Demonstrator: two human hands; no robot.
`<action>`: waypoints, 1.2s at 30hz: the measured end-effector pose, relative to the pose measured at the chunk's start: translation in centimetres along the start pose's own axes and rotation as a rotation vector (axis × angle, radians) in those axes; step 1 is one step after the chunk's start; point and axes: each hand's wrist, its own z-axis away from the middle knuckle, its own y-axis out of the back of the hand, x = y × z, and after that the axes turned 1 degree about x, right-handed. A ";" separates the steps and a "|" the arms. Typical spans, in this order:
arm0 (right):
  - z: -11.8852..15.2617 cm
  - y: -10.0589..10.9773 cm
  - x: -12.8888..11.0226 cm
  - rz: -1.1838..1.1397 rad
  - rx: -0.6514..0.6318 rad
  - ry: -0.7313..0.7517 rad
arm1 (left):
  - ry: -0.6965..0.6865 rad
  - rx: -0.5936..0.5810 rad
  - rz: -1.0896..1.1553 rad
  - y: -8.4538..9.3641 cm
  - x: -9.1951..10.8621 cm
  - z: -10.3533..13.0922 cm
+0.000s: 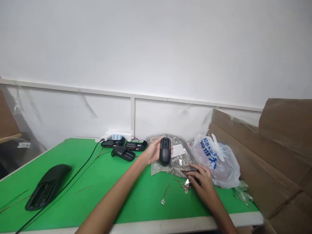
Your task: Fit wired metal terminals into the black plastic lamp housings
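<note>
My left hand (154,152) grips a black plastic housing (165,154), held upright above a clear plastic bag with its open battery compartment facing me. Lower right, my right hand (201,177) has its fingers curled at the edge of the clear bag (158,168), with something dark between them that I cannot make out. Beside those fingers lie small metal contact pieces (187,187), some with thin wires. A single metal contact with a reddish wire (162,201) rests on the green tabletop (136,201).
Several black housings (123,152) lie at the back near a white power strip (119,136). Another black housing (47,187) sits at left, beside a black cable (78,172). A white plastic bag (219,162) and cardboard (268,156) stand at right.
</note>
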 end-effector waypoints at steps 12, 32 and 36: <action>0.5 0.7 -0.5 -0.113 0.065 -0.104 | -0.283 0.359 -0.580 0.7 -3.3 1.0; -0.4 2.6 -3.4 -0.011 0.148 -0.025 | -0.390 0.563 -0.574 1.3 -3.6 0.1; -0.3 2.6 -3.5 0.016 0.111 -0.057 | -0.381 0.563 -0.537 1.5 -3.6 -0.2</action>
